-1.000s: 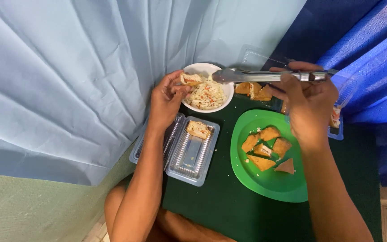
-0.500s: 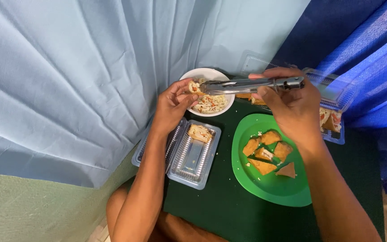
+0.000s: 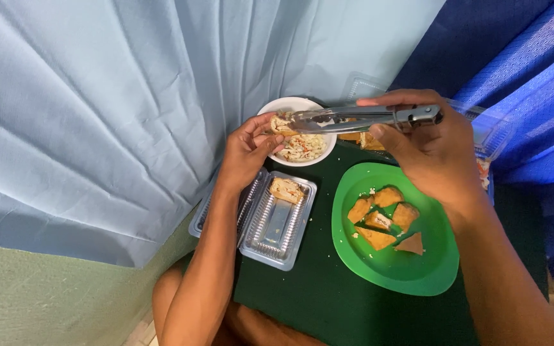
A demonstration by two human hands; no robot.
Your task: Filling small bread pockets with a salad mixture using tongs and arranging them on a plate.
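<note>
1. The right hand [image 3: 434,150] is raised over the far side of the surface, its grip wrapped firmly round the hinge end of a pair of metal tongs [image 3: 360,118]; thumb underneath, fingers over the top.
2. The tongs lie nearly level and point toward the person's left, their tips reaching over the white bowl [image 3: 297,131]. The two arms are squeezed close together at the tips.
3. The left hand [image 3: 246,150] is at the near-left rim of the bowl, its fingertips pinched on a small filled pastry piece [image 3: 281,123], which sits right at the tips of the tongs. Whether the tongs actually clamp the piece cannot be told from this view.
4. The white bowl holds a pale shredded filling with flecks of orange, and stands on the dark green surface [image 3: 328,301] close against a light blue curtain [image 3: 97,109].
5. Just below the left hand lies an open clear plastic clamshell tray [image 3: 277,224], with one golden pastry [image 3: 286,189] in its far end; the rest of the tray is bare.
6. To the right of the tray, under the right wrist, is a green plate [image 3: 392,269] carrying several fried golden triangular and square pieces [image 3: 386,214] grouped toward its middle.
7. Behind the tongs more golden pieces [image 3: 357,138] show in a clear container partly hidden by the right hand.
8. A darker blue cloth [image 3: 520,64] hangs at the far right.
</note>
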